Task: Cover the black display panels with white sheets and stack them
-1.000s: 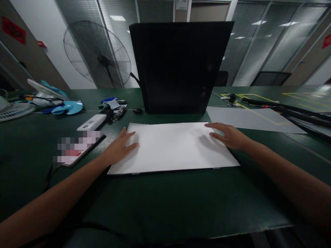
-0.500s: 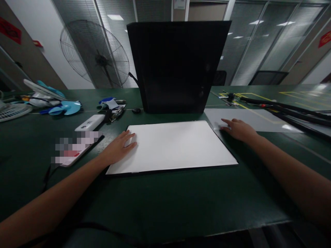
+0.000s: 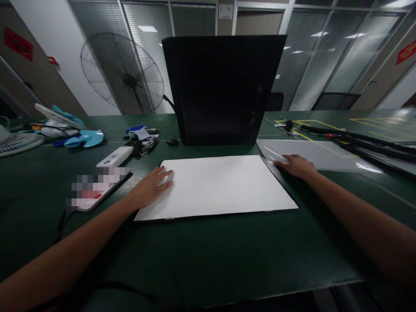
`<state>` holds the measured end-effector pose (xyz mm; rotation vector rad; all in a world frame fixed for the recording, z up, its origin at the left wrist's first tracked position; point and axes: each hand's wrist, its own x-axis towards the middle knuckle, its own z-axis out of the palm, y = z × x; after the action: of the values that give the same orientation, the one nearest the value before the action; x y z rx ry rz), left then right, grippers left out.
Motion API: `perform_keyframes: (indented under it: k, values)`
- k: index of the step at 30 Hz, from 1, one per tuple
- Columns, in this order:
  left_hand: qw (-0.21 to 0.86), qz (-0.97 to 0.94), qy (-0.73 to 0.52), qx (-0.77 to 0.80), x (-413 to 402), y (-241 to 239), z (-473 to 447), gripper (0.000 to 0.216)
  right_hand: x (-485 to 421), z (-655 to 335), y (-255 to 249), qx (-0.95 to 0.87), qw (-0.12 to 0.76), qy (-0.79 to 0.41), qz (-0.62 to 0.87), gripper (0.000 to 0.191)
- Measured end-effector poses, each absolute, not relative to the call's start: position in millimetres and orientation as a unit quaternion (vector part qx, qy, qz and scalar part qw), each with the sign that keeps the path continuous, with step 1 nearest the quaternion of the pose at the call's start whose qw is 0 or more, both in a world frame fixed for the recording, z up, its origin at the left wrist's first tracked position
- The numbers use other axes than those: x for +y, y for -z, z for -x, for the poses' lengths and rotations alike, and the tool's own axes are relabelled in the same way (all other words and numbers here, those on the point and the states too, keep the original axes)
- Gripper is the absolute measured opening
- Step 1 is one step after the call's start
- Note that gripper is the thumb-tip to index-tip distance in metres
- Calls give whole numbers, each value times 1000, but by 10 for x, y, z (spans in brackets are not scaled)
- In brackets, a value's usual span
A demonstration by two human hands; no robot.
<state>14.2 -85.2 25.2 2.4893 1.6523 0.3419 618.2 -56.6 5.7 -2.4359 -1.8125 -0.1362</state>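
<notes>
A white rectangular panel (image 3: 217, 186) lies flat on the green table (image 3: 201, 255) in front of me. My left hand (image 3: 151, 187) rests open on its left edge, fingers flat on the white face. My right hand (image 3: 294, 165) lies to the right of the panel's far corner, fingertips on the near corner of a thin translucent sheet (image 3: 320, 154). That corner looks slightly lifted under my fingers; whether they pinch it I cannot make out. A tall black case (image 3: 224, 89) stands upright just behind the panel.
A phone (image 3: 97, 188) and a white bar-shaped device (image 3: 115, 156) lie left of the panel, with blue fan blades (image 3: 82, 138) and small tools (image 3: 143, 138) behind them. A standing fan (image 3: 121, 73) is at the back left. Black rods (image 3: 364, 141) lie far right.
My right hand left the white panel's right side and moved right and away onto the corner of the translucent sheet, where it has since settled. My left hand has stayed put.
</notes>
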Motion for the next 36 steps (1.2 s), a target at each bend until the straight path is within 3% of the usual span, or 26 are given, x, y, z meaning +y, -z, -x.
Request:
perform_keyframes:
  k: [5,12,19,24,27,31,36]
  values:
    - [73,-824,-97,554,-866,-272,-155,80,-696,-6068,-233,-548,78,63,831,77]
    - [76,-829,-103,544,-850,-244,-133,80,-1039,-5501,-580,-588,146,199,770,81]
    - [68,-835,-98,537,-817,-190,-102,78,-1621,-4486,-650,-759,34,55,648,83]
    - [66,-838,-99,533,-800,-166,-86,78,-1792,-4271,-599,-865,107,3,490,76]
    - [66,-841,-97,528,-802,-162,-89,81,-1642,-4460,-568,-847,123,53,515,68]
    - [61,-829,-111,545,-802,-145,-95,87,-1384,-4839,-511,-799,52,117,588,67]
    - [64,-823,-123,551,-803,-127,-93,87,-1375,-4878,-491,-798,26,74,598,70]
